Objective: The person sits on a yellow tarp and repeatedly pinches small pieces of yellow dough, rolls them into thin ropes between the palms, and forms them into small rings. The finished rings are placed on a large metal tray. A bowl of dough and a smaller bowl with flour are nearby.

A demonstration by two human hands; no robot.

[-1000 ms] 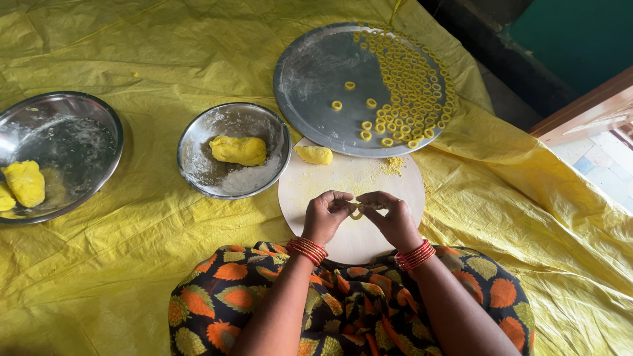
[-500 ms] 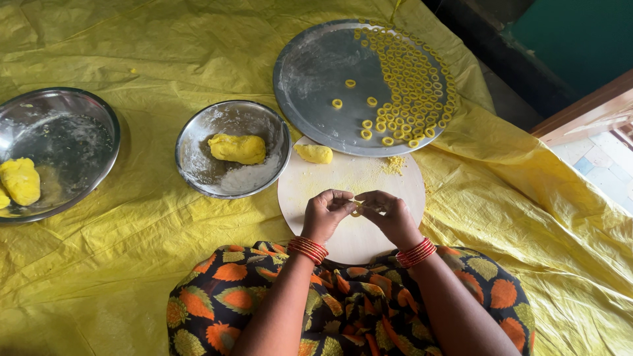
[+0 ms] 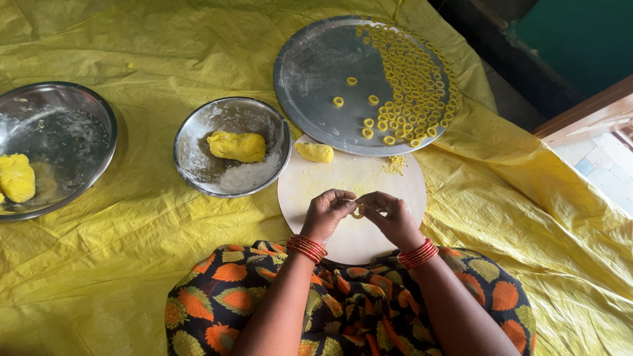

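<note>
Above the near half of the round wooden board (image 3: 369, 181), the left hand (image 3: 328, 214) and right hand (image 3: 394, 217) meet, fingertips pinched narrowly on a small yellow dough ring (image 3: 358, 212) held between them. The ring looks soft, light and easily squashed; it is probably best gripped lightly at its outer edge. Beyond the board, a steel tray (image 3: 316, 66) carries many finished rings (image 3: 412, 76).

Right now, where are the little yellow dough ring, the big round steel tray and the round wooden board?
little yellow dough ring (image 3: 358, 212), head view, its curve
big round steel tray (image 3: 316, 72), head view, bare surface
round wooden board (image 3: 343, 178), head view, bare top
</note>
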